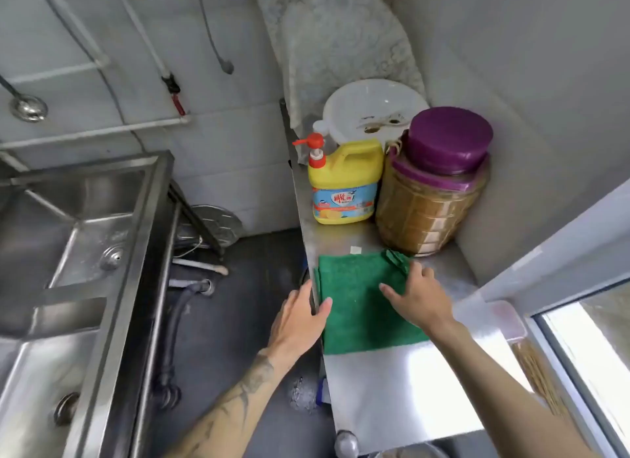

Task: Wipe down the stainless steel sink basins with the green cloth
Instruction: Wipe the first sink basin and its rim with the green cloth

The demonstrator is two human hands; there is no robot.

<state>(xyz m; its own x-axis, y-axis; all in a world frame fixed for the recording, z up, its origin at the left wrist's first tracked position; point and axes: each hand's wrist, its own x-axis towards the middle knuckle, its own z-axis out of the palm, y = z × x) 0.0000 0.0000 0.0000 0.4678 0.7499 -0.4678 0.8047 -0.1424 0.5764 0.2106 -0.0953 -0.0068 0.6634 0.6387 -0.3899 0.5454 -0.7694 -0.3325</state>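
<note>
The green cloth (354,304) is spread flat on a steel counter (392,389), with its left border folded over the counter's edge and its far right corner bunched up. It is pressed down by the right hand (421,299), which is laid palm down on the cloth's right half with the fingers spread apart and the thumb pointed toward the middle of the cloth. The left hand (300,317) is set against the cloth's left border: its fingers are held straight along the counter's edge, and its thumb is spread away from them and rested on top of the cloth.

Just behind the cloth, a yellow detergent bottle (344,184) with a red pump is stood on the left and a jar (426,212) with a purple lid on the right, the two touching or nearly so. A white basin (371,106) is leaned up behind both. Well to the left of the cloth, across a strip of dark floor (238,304), the steel sink (44,239) is seen, with two basins and a drain in each. A ladle (27,108) is hung on the wall above the sink, far left of the cloth.
</note>
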